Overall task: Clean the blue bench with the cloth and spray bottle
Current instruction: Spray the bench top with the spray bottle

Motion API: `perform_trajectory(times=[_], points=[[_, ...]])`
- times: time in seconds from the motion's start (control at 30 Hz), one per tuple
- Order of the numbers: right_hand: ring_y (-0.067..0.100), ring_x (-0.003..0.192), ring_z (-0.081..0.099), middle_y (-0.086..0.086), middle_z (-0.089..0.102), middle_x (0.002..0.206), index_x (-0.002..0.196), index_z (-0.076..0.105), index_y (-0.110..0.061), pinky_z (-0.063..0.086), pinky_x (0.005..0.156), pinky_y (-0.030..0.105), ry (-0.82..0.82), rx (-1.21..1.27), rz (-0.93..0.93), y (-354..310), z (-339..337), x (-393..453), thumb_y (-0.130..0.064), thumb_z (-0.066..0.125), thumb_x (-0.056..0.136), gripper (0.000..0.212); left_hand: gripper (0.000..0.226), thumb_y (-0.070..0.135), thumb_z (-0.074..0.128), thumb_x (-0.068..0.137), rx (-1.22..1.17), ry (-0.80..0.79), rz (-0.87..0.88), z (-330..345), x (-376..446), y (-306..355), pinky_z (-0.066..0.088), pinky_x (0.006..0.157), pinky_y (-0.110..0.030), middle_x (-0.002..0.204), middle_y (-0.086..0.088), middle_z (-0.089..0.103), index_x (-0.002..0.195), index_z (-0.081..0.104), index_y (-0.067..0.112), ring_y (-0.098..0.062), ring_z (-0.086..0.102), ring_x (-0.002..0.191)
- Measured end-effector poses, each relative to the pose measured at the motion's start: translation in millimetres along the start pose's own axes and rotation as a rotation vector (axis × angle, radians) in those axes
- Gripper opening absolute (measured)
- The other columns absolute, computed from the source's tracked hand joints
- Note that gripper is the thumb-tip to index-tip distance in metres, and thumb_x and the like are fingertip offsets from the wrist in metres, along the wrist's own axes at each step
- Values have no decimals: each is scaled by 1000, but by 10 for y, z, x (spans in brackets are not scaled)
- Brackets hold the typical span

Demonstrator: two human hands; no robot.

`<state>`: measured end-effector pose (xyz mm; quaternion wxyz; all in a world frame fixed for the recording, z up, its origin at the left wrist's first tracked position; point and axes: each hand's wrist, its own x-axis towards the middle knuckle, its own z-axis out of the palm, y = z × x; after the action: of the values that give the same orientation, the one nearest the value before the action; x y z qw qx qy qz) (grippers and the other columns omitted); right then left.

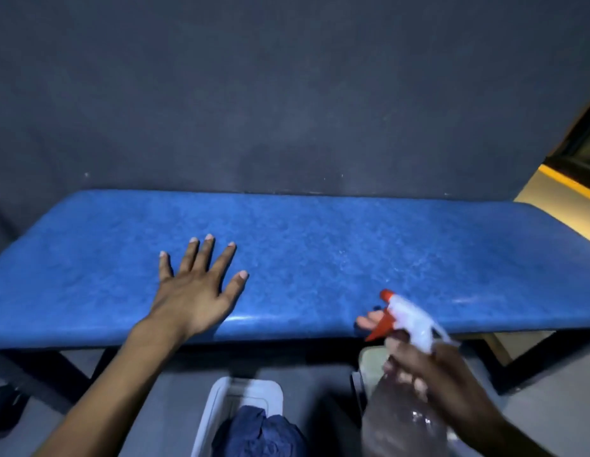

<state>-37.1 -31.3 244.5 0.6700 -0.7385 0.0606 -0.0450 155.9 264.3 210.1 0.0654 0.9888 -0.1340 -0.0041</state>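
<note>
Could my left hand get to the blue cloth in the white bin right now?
Probably yes. The left hand lies flat and holds nothing on the blue bench; the cloth sits uncovered in the open white bin below the bench's near edge, with nothing between them. It would only need to draw back and down.

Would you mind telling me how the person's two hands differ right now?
The left hand lies flat with fingers spread on the blue speckled bench; the right hand is curled round the clear spray bottle with its white-and-red trigger head. The left holds nothing and sits farther left. Both are bare.
</note>
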Motion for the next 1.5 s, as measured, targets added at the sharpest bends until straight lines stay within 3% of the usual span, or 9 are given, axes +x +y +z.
perform_trajectory(times=[0.13, 0.27, 0.4, 0.5, 0.63, 0.83, 1.03, 1.27, 1.5], points=[[21, 112, 72, 7, 76, 118, 132, 59, -24, 52, 95, 36, 9, 4, 62, -421, -128, 239, -10, 58, 96, 39, 75, 72, 15, 99, -34, -79, 138, -93, 93, 319, -8, 125, -65, 175, 9, -8, 165, 4, 39, -19, -11, 163], [19, 118, 66, 20, 70, 113, 129, 61, -9, 50, 90, 10, -23, -160, 146, -411, -26, 485, 1, 59, 95, 35, 77, 76, 17, 97, -94, -24, 238, 0, 117, 775, -8, 127, -60, 175, 12, -3, 165, 8, 40, -11, -8, 162], [19, 105, 66, 5, 69, 94, 110, 67, -14, 42, 105, 34, -46, -376, 145, -280, -25, 594, -16, 56, 101, 14, 79, 79, 18, 94, -125, 32, 223, 72, 148, 731, -6, 129, -55, 175, 15, 3, 164, 13, 43, -7, -4, 162], [21, 110, 61, 6, 71, 98, 92, 69, -17, 43, 102, 34, -54, -480, 160, -212, 1, 616, -36, 53, 96, 25, 80, 79, 19, 92, -155, 56, 218, 90, 139, 745, -5, 129, -53, 175, 16, 7, 163, 17, 43, -6, -2, 162], [13, 110, 58, 6, 70, 100, 107, 64, -17, 39, 95, 23, -74, -482, 143, -145, -100, 619, -38, 51, 93, 28, 82, 81, 15, 89, -163, 69, 202, 100, 136, 747, -5, 130, -52, 174, 18, 8, 162, 17, 46, -4, -2, 161], [34, 89, 59, 9, 64, 81, 107, 57, -25, 45, 90, 49, 13, -473, 121, -164, -251, 626, -38, 50, 84, 27, 83, 82, 15, 87, -166, 91, 198, 121, 135, 750, -4, 130, -51, 174, 18, 10, 162, 19, 45, -4, 0, 161], [-1, 115, 61, -24, 67, 119, 92, 70, -29, 42, 103, 27, -7, -650, 112, -34, -60, 669, -55, 44, 81, 38, 82, 82, 15, 88, -162, 98, 201, 132, 125, 743, -3, 130, -50, 173, 19, 11, 162, 20, 45, -3, 1, 161], [21, 101, 68, -18, 69, 99, 102, 68, -34, 46, 108, 49, 126, -445, 135, 88, -262, 536, -52, 53, 82, 30, 80, 82, 15, 90, -137, 65, 203, 108, 121, 718, -3, 130, -49, 174, 20, 7, 162, 17, 47, -3, -2, 161], [15, 107, 68, -17, 74, 104, 91, 69, -38, 50, 104, 44, 329, -552, 222, -54, -1184, 205, -55, 50, 77, 29, 73, 72, 21, 95, -61, -29, 224, -24, 236, 1086, 1, 127, -61, 176, 7, 5, 161, 16, 44, -19, 1, 163]])
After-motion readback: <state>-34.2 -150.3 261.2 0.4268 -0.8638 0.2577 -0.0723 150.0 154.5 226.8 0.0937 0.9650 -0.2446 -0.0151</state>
